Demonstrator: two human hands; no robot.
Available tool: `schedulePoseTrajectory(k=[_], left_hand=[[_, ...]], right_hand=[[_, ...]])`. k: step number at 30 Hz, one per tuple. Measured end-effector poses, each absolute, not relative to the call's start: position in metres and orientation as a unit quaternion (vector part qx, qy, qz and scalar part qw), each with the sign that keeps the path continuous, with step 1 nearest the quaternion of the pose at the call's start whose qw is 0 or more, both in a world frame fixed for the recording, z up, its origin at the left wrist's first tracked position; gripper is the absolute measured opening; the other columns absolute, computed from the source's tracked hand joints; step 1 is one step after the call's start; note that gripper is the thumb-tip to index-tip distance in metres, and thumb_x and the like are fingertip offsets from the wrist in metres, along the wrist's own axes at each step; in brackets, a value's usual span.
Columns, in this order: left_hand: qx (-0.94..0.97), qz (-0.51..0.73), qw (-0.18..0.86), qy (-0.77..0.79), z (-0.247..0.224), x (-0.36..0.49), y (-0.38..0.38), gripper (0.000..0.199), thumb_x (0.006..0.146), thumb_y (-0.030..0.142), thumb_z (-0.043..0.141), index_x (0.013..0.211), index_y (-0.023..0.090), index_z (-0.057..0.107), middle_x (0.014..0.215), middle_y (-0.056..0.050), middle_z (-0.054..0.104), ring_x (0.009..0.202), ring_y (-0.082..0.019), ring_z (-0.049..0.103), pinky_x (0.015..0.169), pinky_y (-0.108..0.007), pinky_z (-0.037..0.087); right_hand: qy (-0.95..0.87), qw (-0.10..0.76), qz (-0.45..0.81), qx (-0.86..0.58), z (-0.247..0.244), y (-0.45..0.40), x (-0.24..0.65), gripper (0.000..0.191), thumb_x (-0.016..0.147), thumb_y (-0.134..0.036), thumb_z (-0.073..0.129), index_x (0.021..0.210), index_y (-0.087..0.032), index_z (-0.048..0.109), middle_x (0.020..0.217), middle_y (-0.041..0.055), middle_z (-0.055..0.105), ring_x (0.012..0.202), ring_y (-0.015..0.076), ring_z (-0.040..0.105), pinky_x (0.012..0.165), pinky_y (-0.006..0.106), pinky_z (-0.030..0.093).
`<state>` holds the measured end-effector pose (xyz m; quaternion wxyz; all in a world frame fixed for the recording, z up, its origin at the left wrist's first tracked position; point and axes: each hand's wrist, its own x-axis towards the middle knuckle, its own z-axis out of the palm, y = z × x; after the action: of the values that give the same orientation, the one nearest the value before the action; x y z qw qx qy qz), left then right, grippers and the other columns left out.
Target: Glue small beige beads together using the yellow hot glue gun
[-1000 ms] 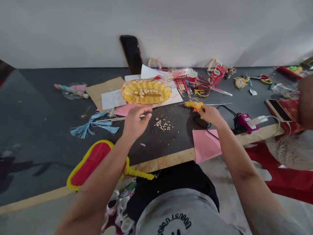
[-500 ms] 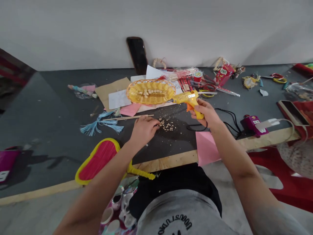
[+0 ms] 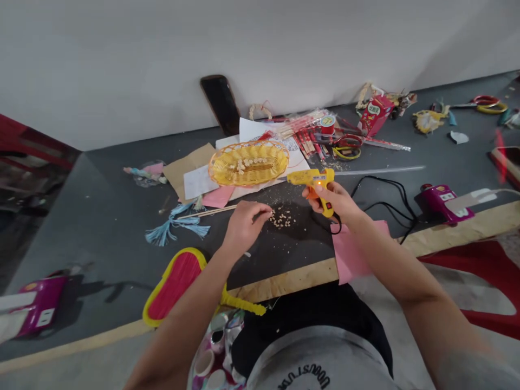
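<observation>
1. Right hand (image 3: 335, 199) is clamped on the yellow handle of a glue gun (image 3: 303, 177), fingers wrapped round it near the orange trigger. A small light glows on the gun's side.
2. Glue gun and nozzle lie roughly level across the view, above the table (image 3: 109, 216), with the nozzle pointing left. Its tip is just beside the basket's near right rim, and farther from the body than the left fingertips, slightly to their right.
3. Left hand (image 3: 244, 225) has thumb and forefinger together at the tips, seemingly on a small pale piece (image 3: 271, 213); the grip is too small to be sure of. It is the nearer hand to the loose pieces (image 3: 284, 219), which lie just right of its fingertips, between the two hands.
4. Beyond the left hand sits the yellow basket (image 3: 252, 182), long side running left to right, with more pale bits (image 3: 240, 164) inside.
5. Thin sticks (image 3: 199, 214) and a blue tassel (image 3: 161, 234) lie to the left; a pink-and-yellow paddle shape (image 3: 175, 281) is partly hidden by the left forearm.
6. Pink paper (image 3: 344, 262) lies under the right forearm, over the table's edge. Farther back, a phone (image 3: 221, 105) leans on the wall (image 3: 122, 59).
</observation>
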<state>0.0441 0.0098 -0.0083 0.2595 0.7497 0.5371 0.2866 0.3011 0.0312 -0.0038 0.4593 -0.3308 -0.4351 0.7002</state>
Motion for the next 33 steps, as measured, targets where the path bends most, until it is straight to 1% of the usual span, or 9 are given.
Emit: schedulePoseTrajectory(k=[2, 4, 6, 8, 12, 15, 18, 25, 33], left_hand=[[0.639, 0.372, 0.363, 0.566, -0.009, 0.048, 0.014, 0.017, 0.081, 0.036, 0.07, 0.086, 0.021, 0.073, 0.082, -0.004, 0.072, 0.073, -0.019, 0.061, 0.072, -0.033, 0.047], [0.534, 0.464, 0.447, 0.547, -0.013, 0.051, 0.016, 0.023, 0.074, 0.039, 0.076, 0.086, 0.02, 0.072, 0.081, -0.003, 0.071, 0.074, -0.017, 0.062, 0.072, -0.03, 0.048], [0.455, 0.531, 0.477, 0.533, -0.017, 0.052, 0.017, 0.027, 0.068, 0.039, 0.08, 0.085, 0.019, 0.071, 0.077, -0.001, 0.069, 0.073, -0.015, 0.062, 0.072, -0.028, 0.048], [0.42, 0.555, 0.488, 0.527, -0.019, 0.052, 0.015, 0.029, 0.064, 0.038, 0.084, 0.082, 0.019, 0.07, 0.076, -0.001, 0.068, 0.073, -0.014, 0.063, 0.073, -0.027, 0.048], [0.369, 0.57, 0.536, 0.502, -0.015, 0.053, 0.012, 0.03, 0.059, 0.035, 0.088, 0.078, 0.019, 0.071, 0.075, 0.0, 0.068, 0.072, -0.013, 0.062, 0.073, -0.026, 0.049], [0.332, 0.58, 0.564, 0.485, -0.013, 0.055, 0.012, 0.031, 0.056, 0.033, 0.091, 0.076, 0.019, 0.073, 0.073, 0.0, 0.068, 0.072, -0.012, 0.063, 0.071, -0.024, 0.049], [0.317, 0.585, 0.58, 0.47, -0.014, 0.057, 0.01, 0.03, 0.055, 0.031, 0.092, 0.076, 0.019, 0.074, 0.073, 0.0, 0.069, 0.072, -0.011, 0.063, 0.071, -0.023, 0.049], [0.307, 0.581, 0.589, 0.47, -0.013, 0.058, 0.009, 0.03, 0.054, 0.029, 0.092, 0.076, 0.019, 0.074, 0.075, 0.0, 0.069, 0.072, -0.012, 0.064, 0.07, -0.025, 0.051], [0.294, 0.584, 0.602, 0.458, -0.012, 0.059, 0.009, 0.031, 0.052, 0.028, 0.093, 0.076, 0.018, 0.075, 0.074, 0.0, 0.07, 0.067, -0.01, 0.063, 0.067, -0.021, 0.05]], right_hand=[[-0.465, 0.436, 0.697, -0.329, -0.003, 0.028, 0.297, 0.043, 0.081, -0.06, 0.065, 0.083, -0.017, 0.061, 0.064, 0.0002, 0.061, 0.051, 0.009, 0.047, 0.045, 0.023, 0.037], [-0.483, 0.435, 0.685, -0.329, -0.005, 0.023, 0.291, 0.046, 0.083, -0.065, 0.062, 0.086, -0.018, 0.06, 0.067, 0.0007, 0.063, 0.055, 0.0103, 0.051, 0.049, 0.024, 0.042], [-0.502, 0.443, 0.668, -0.325, -0.008, 0.018, 0.285, 0.048, 0.083, -0.067, 0.061, 0.091, -0.02, 0.058, 0.073, 0.0018, 0.066, 0.06, 0.0114, 0.055, 0.053, 0.025, 0.045], [-0.528, 0.444, 0.65, -0.319, -0.011, 0.013, 0.28, 0.048, 0.085, -0.068, 0.058, 0.091, -0.02, 0.058, 0.078, 0.0032, 0.067, 0.065, 0.0125, 0.056, 0.057, 0.026, 0.046], [-0.575, 0.43, 0.62, -0.317, -0.015, 0.007, 0.278, 0.044, 0.093, -0.063, 0.049, 0.092, -0.021, 0.06, 0.082, 0.0045, 0.065, 0.067, 0.0136, 0.054, 0.059, 0.028, 0.045], [-0.578, 0.434, 0.608, -0.328, -0.017, 0.008, 0.28, 0.041, 0.095, -0.06, 0.047, 0.096, -0.022, 0.06, 0.08, 0.0034, 0.064, 0.066, 0.0137, 0.053, 0.06, 0.029, 0.044], [-0.59, 0.423, 0.606, -0.325, -0.018, 0.009, 0.282, 0.04, 0.097, -0.058, 0.045, 0.094, -0.022, 0.06, 0.081, 0.0036, 0.064, 0.067, 0.0139, 0.053, 0.061, 0.029, 0.043], [-0.617, 0.4, 0.59, -0.335, -0.016, 0.008, 0.282, 0.044, 0.096, -0.061, 0.043, 0.089, -0.021, 0.058, 0.078, 0.0033, 0.063, 0.063, 0.0134, 0.049, 0.059, 0.029, 0.04], [-0.622, 0.401, 0.591, -0.321, -0.018, 0.009, 0.282, 0.042, 0.098, -0.058, 0.042, 0.088, -0.02, 0.057, 0.076, 0.0024, 0.06, 0.062, 0.0123, 0.047, 0.058, 0.028, 0.038]])
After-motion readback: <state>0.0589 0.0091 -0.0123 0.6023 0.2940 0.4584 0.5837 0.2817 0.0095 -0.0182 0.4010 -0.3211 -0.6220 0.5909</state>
